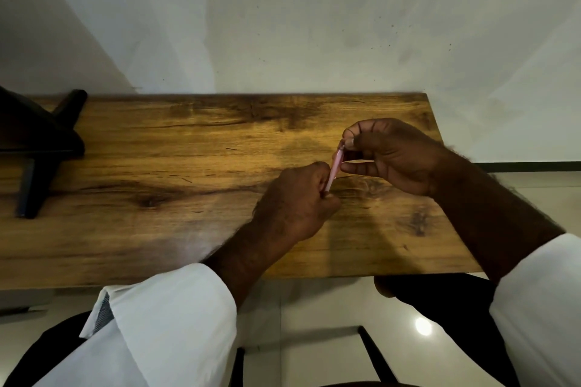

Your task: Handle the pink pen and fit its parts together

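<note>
Pink and slim, the stick (334, 169) stands tilted between both hands, right of the frame's centre, held above the bench (176, 172) rather than lying on it. Left hand (294, 202) grips its lower end, fingers curled round it in a loose fist, the end just showing at the knuckles. Right hand (388, 155) pinches the upper end between thumb and forefinger, the other fingers curved below and one stretched out toward the stick's middle. What the stick is I cannot tell; only its thin pink edge shows. Both forearms come in from white sleeves (176, 311) at the bottom of the frame. The wooden bench runs across the middle of the frame, its far edge against a pale wall (314, 24). At the left edge a black stand (37, 147) rests on the wood. Below the bench, pale glossy floor (314, 308) shows between dark trousers.
</note>
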